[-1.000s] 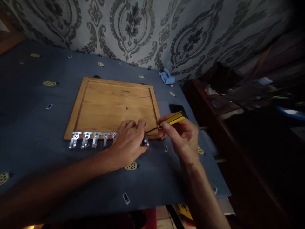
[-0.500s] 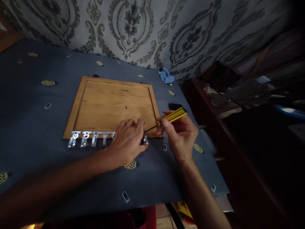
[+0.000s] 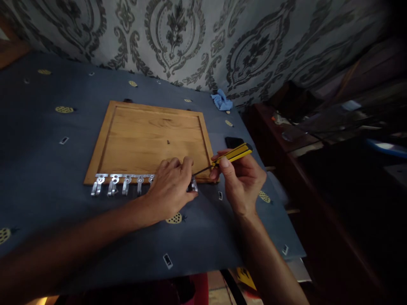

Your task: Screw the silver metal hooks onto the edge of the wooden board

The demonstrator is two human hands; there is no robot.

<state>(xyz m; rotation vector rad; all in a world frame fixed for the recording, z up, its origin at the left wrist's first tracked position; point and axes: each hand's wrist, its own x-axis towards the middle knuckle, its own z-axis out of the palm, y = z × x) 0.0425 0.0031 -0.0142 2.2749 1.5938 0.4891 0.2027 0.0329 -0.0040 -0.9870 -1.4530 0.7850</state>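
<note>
A wooden board [image 3: 143, 140] lies flat on a blue cloth-covered table [image 3: 41, 178]. Along its near edge sits a metal rack of hooks [image 3: 121, 184]. My left hand [image 3: 171, 188] rests curled over the right part of that rack, fingers pressed onto it. My right hand [image 3: 243, 178] pinches a yellow and black screwdriver [image 3: 232, 154]. Its thin shaft slants down and left, the tip meeting the rack beside my left fingers. A small dark screw [image 3: 168, 142] lies on the board's middle.
A blue rag [image 3: 221, 101] lies at the table's far edge by the patterned wall. A black phone-like object [image 3: 233, 141] rests behind my right hand. Dark wooden furniture [image 3: 286, 140] with clutter stands right of the table.
My right hand has turned slightly on the screwdriver, and the handle's end has shifted a little up and right. My left hand has stayed on the rack.
</note>
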